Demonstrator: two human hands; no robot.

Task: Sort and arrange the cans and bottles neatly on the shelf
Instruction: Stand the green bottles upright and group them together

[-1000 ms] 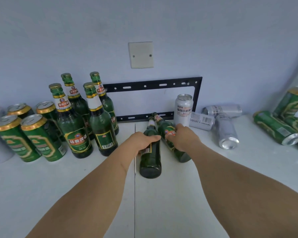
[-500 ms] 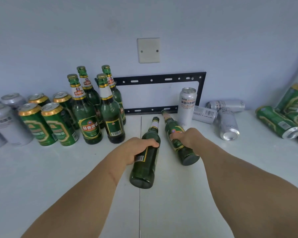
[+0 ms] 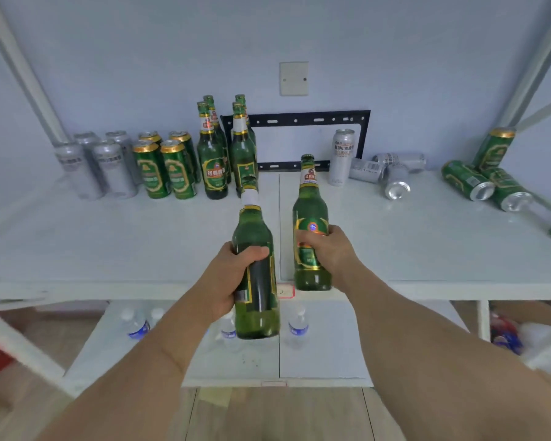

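The left hand (image 3: pixel 233 278) is wrapped around the body of a green bottle (image 3: pixel 256 281), thumb across the front, holding it off the shelf with its neck tilted away toward the wall and its base hanging out past the front edge of the shelf (image 3: pixel 109 237). The right hand (image 3: pixel 330 253) grips a second green bottle (image 3: pixel 310 230) around its label; this one stands nearly upright, its base at the front edge of the shelf, though whether it actually rests on the surface cannot be told. The two held bottles are side by side, close but apart, on either side of the seam in the shelf.

Farther back, four green bottles (image 3: pixel 225 154) stand upright in a tight cluster near the wall. To their left stand four green cans (image 3: pixel 166 167) in two rows, and left of those a group of silver cans (image 3: pixel 99 165), also upright. Behind the right-hand bottle, one tall silver can (image 3: pixel 342 155) stands alone in front of a black metal bracket (image 3: pixel 299 119) fixed to the wall. Just right of it, three silver cans (image 3: pixel 390 171) lie on their sides in a loose pile. Near the right end, green cans (image 3: pixel 487 178) lie tumbled, one leaning against the shelf frame.

On the lower shelf (image 3: pixel 325 351), several clear water bottles (image 3: pixel 137 324) with blue labels stand beneath the held bottles.
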